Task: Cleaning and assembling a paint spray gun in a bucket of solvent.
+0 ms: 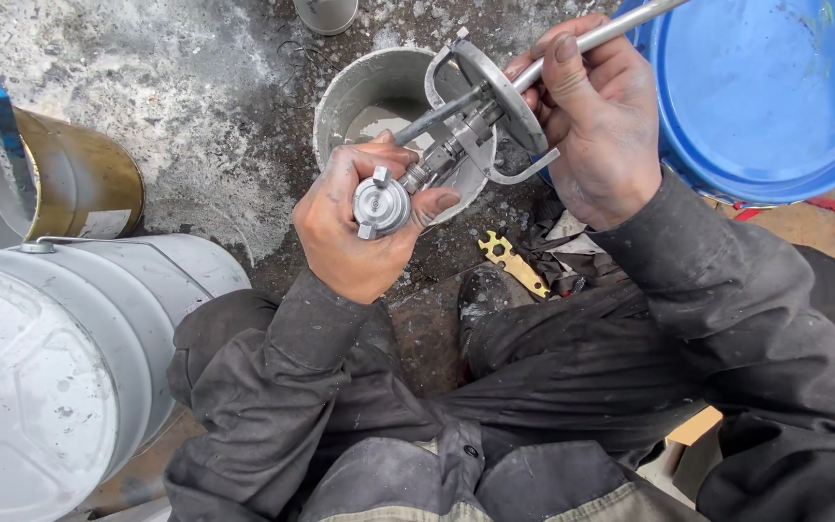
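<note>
Outdoors on stained, paint-spattered concrete, crouched among buckets. Left hand (355, 227) closed round the silver knurled cap (381, 203) of a metal spray-gun assembly (466, 126) at frame centre; right hand (596, 121) clenched on its steel tube (599, 35), upper right, above a grey paint pail (379, 92). Apparently mid-unscrewing; likely called next for firm counter-grip. Yellow wrench (514, 263) lay just below.

Grey pail (340, 92) under hands, blue tub (765, 106) right, white drum (60, 367) left.
</note>
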